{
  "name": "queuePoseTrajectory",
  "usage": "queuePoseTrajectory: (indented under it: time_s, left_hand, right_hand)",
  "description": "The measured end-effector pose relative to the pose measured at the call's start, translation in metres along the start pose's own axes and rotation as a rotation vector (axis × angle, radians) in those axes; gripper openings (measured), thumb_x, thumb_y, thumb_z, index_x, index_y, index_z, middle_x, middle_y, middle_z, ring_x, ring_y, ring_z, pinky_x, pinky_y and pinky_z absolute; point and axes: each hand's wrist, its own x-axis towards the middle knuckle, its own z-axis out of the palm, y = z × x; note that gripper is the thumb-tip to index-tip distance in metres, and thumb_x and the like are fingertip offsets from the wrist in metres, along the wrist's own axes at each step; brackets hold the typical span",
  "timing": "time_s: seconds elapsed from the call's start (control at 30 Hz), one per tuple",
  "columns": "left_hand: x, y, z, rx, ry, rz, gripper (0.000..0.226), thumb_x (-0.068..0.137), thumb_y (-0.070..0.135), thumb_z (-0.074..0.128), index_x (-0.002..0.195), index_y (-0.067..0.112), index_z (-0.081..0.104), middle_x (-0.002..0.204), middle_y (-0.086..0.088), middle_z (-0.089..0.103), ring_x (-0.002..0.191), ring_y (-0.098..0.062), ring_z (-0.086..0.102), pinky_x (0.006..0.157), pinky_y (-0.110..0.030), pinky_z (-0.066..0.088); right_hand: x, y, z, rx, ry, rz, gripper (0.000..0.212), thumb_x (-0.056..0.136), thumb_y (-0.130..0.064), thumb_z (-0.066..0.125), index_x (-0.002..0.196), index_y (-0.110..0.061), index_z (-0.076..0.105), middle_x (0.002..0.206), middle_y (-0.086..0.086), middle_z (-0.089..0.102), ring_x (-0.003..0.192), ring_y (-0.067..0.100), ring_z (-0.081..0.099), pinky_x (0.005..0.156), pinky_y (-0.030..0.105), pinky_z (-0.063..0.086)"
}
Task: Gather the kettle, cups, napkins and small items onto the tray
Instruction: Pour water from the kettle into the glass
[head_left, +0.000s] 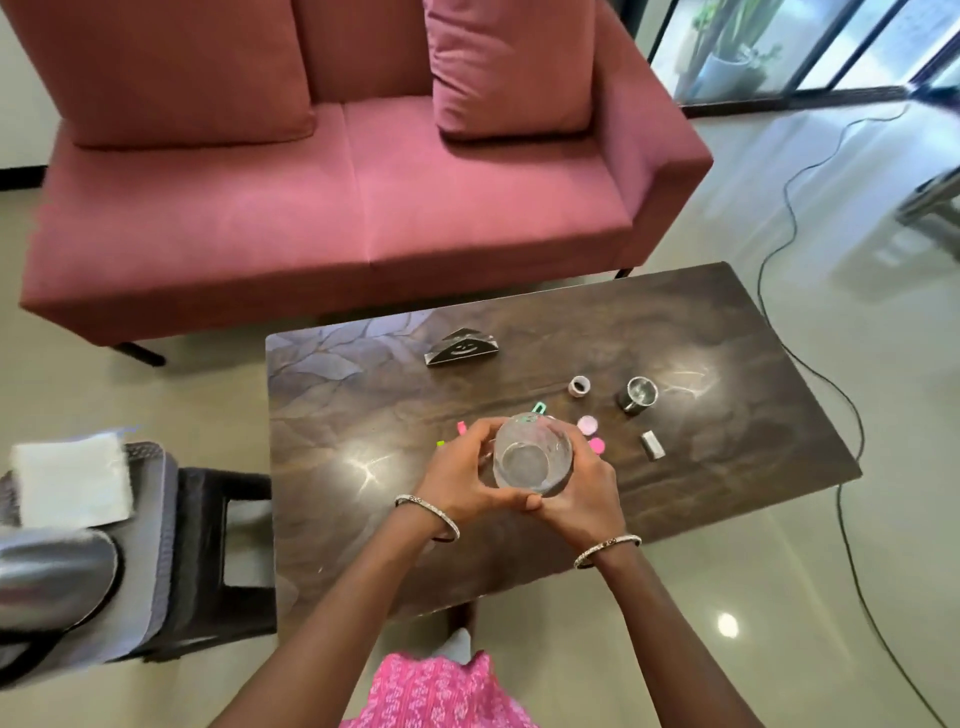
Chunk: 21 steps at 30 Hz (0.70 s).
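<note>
Head view. Left hand (457, 475) and right hand (584, 493) both grip one clear glass cup (530, 457), fingers curled round its sides, thumbs meeting at the near edge. Cup is upright, mouth up, held above the near-middle of the dark wooden counter (701, 338).

On the counter:
- steel mug (639, 395), right of centre
- small white ring-shaped item (579, 386), just left of the mug
- metal block (652, 445), nearer than the mug
- two pink discs (588, 425), just right of the cup
- green clip (539, 408) and pink clip (461, 427), beyond the hands
- black napkin holder (461, 347), far side

Grey tray (156, 545) sits on a dark stool (218, 519), left of the counter. It carries white napkins (72, 478) and a silver kettle (52, 577), partly cut off by the frame edge. Pink sofa (363, 208) stands behind the counter.
</note>
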Motion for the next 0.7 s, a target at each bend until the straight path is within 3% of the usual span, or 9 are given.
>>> queuePoseTrajectory:
  time_s: [0.1,0.23,0.27,0.37,0.53,0.7]
  left_hand:
    - [0.038,0.004,0.002,-0.024,0.000,-0.017,0.079,0.054,0.028,0.094,0.124,0.024,0.057,0.114,0.016,0.066,0.108,0.002,0.061,0.097,-0.027,0.052]
    - [0.087,0.006,0.007,-0.040,0.027,-0.023,0.080,0.053,0.023,0.095,0.124,0.023,0.058,0.112,0.011,0.069,0.106,-0.004,0.065,0.094,-0.033,0.054]
    - [0.099,0.006,0.009,-0.038,0.027,-0.021,0.081,0.053,0.022,0.094,0.125,0.023,0.057,0.114,0.011,0.069,0.108,-0.004,0.064,0.095,-0.034,0.053]
    - [0.136,0.003,0.016,-0.055,0.024,-0.044,0.083,0.055,0.018,0.094,0.128,0.022,0.055,0.119,0.008,0.068,0.114,-0.004,0.062,0.100,-0.031,0.050]
    - [0.197,-0.005,0.029,-0.068,0.059,-0.084,0.083,0.055,0.014,0.094,0.127,0.018,0.054,0.119,0.004,0.068,0.111,-0.002,0.062,0.094,-0.021,0.052]
    - [0.263,-0.018,0.045,-0.072,0.110,-0.134,0.081,0.055,0.011,0.093,0.127,0.020,0.056,0.119,0.006,0.068,0.110,0.000,0.062,0.094,-0.020,0.051]
  right_hand:
    - [0.035,0.009,-0.014,-0.042,0.015,0.040,0.080,0.054,-0.026,0.094,0.125,-0.024,0.058,0.105,-0.031,0.060,0.093,-0.017,0.059,0.082,0.001,0.044]
    - [0.080,0.023,-0.028,-0.093,0.023,0.062,0.080,0.052,-0.027,0.094,0.123,-0.027,0.056,0.105,-0.018,0.068,0.101,0.017,0.067,0.090,0.034,0.054]
    - [0.091,0.027,-0.030,-0.098,0.024,0.062,0.080,0.052,-0.027,0.094,0.122,-0.027,0.056,0.103,-0.019,0.068,0.101,0.020,0.067,0.091,0.035,0.054]
    - [0.123,0.042,-0.037,-0.062,0.038,0.082,0.081,0.049,-0.032,0.094,0.121,-0.033,0.056,0.096,-0.029,0.064,0.099,0.010,0.068,0.087,0.024,0.053]
    - [0.182,0.073,-0.043,-0.063,0.009,0.115,0.083,0.052,-0.031,0.093,0.125,-0.030,0.053,0.112,-0.010,0.070,0.104,0.018,0.069,0.089,0.041,0.056]
    - [0.247,0.111,-0.052,-0.106,-0.033,0.114,0.080,0.056,-0.035,0.092,0.125,-0.030,0.052,0.109,-0.008,0.072,0.101,0.023,0.070,0.085,0.036,0.056]
